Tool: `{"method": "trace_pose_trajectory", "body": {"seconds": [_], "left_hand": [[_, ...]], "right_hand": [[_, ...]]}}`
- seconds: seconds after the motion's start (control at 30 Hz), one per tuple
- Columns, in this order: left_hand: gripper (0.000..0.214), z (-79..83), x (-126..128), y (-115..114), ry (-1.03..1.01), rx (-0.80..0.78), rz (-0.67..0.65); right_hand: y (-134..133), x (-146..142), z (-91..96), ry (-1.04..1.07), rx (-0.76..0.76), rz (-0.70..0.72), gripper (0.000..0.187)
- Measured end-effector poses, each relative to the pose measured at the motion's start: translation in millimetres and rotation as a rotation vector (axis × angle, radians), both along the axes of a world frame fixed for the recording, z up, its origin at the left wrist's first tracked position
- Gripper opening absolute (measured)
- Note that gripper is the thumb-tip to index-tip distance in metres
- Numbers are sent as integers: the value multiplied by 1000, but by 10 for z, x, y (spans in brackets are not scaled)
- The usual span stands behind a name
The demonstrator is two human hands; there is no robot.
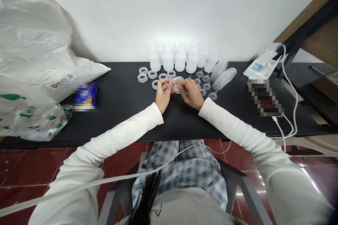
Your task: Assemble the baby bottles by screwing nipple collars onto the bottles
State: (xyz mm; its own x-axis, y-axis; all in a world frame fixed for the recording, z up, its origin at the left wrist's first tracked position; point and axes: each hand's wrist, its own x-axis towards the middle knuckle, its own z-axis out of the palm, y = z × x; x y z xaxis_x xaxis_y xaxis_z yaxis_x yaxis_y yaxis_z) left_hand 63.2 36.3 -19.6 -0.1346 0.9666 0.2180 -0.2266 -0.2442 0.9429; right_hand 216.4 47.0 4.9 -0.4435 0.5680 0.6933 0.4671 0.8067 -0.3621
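Note:
Above the middle of the black table, my left hand (164,95) and my right hand (192,94) meet with their fingertips close together. Both are closed around a clear plastic ring (177,88); a small part at the fingertips is too fine to make out. Loose clear screw rings (143,77) lie to the left and behind my left hand. Several clear bottle nipples (206,86) are spread just right of my right hand. Behind the hands stands a group of frosted white bottles (180,60).
Two stacks of clear caps (224,78) lie at the right of the bottles. White plastic bags (34,59) and a blue packet (85,95) are on the left. A blurred-out device (265,97) with a white cable (295,103) sits at right. Another cable crosses my lap.

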Motion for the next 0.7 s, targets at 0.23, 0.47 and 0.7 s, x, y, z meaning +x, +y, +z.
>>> {"method": "trace_pose_trajectory", "body": {"seconds": [0.23, 0.47, 0.7], "left_hand": [[52, 85, 1, -53, 87, 12, -83], [58, 178, -1, -94, 99, 59, -167], [57, 161, -20, -29, 148, 123, -86]], "right_hand": [[57, 4, -36, 87, -58, -118, 33], [91, 6, -24, 114, -61, -208, 34], [110, -85, -62, 99, 3, -239, 36]]}}
